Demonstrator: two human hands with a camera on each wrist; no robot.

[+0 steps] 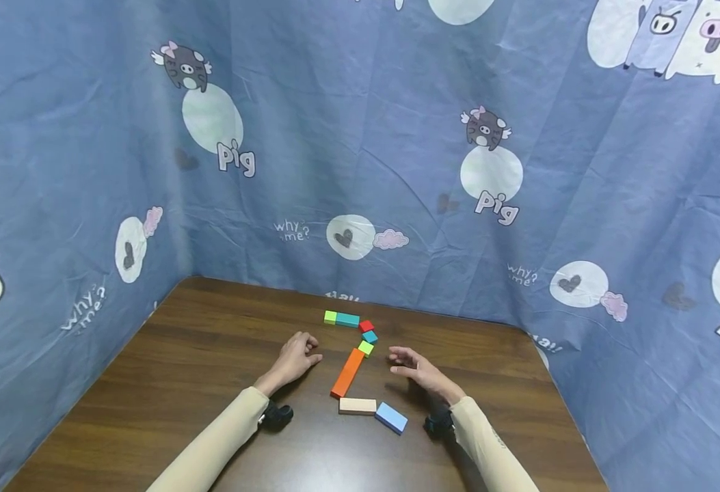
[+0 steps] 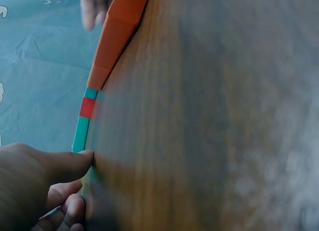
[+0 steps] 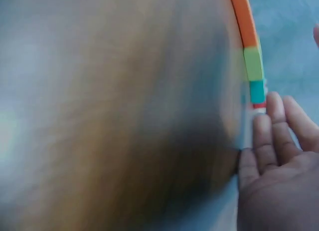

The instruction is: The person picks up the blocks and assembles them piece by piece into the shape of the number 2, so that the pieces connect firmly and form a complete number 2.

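Observation:
Colored wooden blocks lie end to end on the table in a bent line like a figure 2. At its far end are a lime block (image 1: 330,317) and a teal block (image 1: 348,320), then a red cube (image 1: 366,326), a smaller teal block (image 1: 369,337) and a second lime block (image 1: 366,348). A long orange block (image 1: 347,373) slants down to a pale wood block (image 1: 357,406) and a light blue block (image 1: 391,418). Left of the line, my left hand (image 1: 293,358) hovers or rests with loosely bent fingers, holding nothing. My right hand (image 1: 420,372) is to the right, fingers relaxed, apart from the blocks.
The brown wooden table (image 1: 212,369) runs back to a blue printed curtain (image 1: 396,150), which also hangs along the left and right sides. A black wrist strap (image 1: 276,417) is on the left wrist, another (image 1: 439,425) on the right.

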